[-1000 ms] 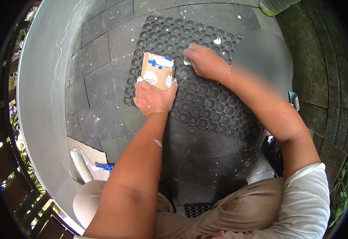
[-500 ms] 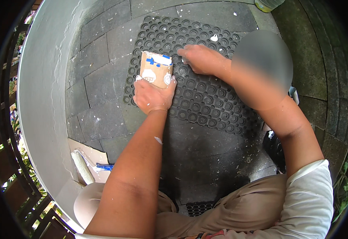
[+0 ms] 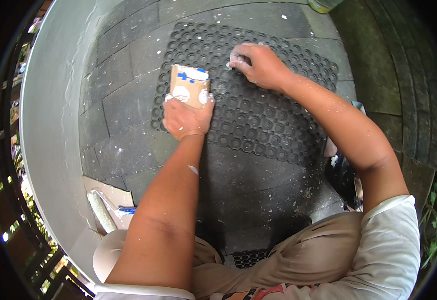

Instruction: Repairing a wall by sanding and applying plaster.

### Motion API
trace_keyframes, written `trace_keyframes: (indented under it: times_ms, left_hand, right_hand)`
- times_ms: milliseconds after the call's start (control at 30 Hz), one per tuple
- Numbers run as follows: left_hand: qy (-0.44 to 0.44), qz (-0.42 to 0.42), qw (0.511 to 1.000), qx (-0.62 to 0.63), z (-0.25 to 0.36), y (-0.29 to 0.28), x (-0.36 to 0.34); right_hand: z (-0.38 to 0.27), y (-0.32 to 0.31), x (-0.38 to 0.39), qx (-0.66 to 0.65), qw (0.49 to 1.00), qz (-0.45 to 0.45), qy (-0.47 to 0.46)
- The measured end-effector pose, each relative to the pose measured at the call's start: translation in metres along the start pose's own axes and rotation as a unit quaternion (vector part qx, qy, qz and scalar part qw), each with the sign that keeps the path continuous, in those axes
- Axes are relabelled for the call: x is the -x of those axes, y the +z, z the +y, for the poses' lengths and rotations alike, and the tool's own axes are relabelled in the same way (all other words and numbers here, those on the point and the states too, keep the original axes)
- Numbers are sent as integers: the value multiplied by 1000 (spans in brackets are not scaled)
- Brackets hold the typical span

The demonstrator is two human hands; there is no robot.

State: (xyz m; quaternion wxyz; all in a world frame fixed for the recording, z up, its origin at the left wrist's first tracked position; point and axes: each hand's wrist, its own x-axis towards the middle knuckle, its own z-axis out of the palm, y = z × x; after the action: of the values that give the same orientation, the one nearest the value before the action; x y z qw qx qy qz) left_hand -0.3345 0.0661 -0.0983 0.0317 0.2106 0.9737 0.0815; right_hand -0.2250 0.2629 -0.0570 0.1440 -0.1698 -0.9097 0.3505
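My left hand [image 3: 186,119] is closed around the lower part of a small brown cardboard box [image 3: 191,89]. The box bears blue marks and white patches that look like paint or filler. My right hand [image 3: 261,65] is held above the black rubber mat [image 3: 248,120], right of the box and apart from it. Its fingers are curled together and smeared with white. A whitish bit shows at the fingertips, too small to make out.
Lower left, a paint roller [image 3: 101,210] with a blue handle [image 3: 127,210] lies on a cardboard sheet [image 3: 121,192]. A pale wall [image 3: 48,125] curves along the left. At the top right stands a clear container [image 3: 323,5]. White specks dot the paving [image 3: 128,110].
My right hand has lifted slightly and turned, its fingers more curled, and moved right relative to the box. My left hand keeps its hold on the box. The view has shifted a little.
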Motion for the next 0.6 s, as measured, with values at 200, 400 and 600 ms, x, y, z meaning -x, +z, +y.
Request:
trace_keyframes:
  times_ms: [200,400,600]
  left_hand:
    - [-28,-8,999,31,0,-5,3]
    - [-27,-6,999,17,9,-20,5]
    - [14,-40,999,31,-6,-17,-5]
  right_hand:
    - [-59,-102,92,-163,958,-76,222]
    - [-101,-208,247,-140,924,-1,355]
    - [-125,-212,381,-171,847,33,503]
